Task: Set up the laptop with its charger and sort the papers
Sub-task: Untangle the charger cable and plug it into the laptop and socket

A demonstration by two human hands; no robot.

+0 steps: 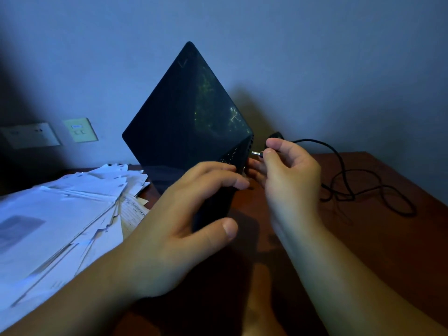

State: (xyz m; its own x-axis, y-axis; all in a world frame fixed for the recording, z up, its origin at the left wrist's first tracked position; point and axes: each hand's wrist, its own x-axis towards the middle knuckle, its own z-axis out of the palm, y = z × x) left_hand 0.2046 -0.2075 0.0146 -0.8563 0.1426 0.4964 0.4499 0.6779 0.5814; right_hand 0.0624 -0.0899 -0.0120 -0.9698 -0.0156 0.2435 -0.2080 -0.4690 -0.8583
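Head view, laptop: I saw the laptop (184,112) standing open at the centre of the frame, turned so one corner pointed up and its side edge faced the hands; I judged it was angled that way to bring the charging port within sight.
Head view, left hand: My left hand (184,214) rested on the laptop's base with fingers spread and nearly straight, thumb apart below, gripping nothing; I took this as steadying the machine against the push of the plug.
Head view, right hand: My right hand (288,173) pinched the charger plug (258,154) between thumb and forefinger, its metal tip aimed at the laptop's side, just beside it and not yet in.
Head view, cable: The charger cable (358,187) trailed loosely from that hand in tangled loops across the right of the worktop (363,238).
Head view, papers: The papers (63,219) lay fanned and unsorted at the left of the frame, touching the laptop's near edge.
Head view, look: The laptop was black and matte, its screen dark with faint reflections.
Head view, wall: Two wall plates (80,130) sat at left.
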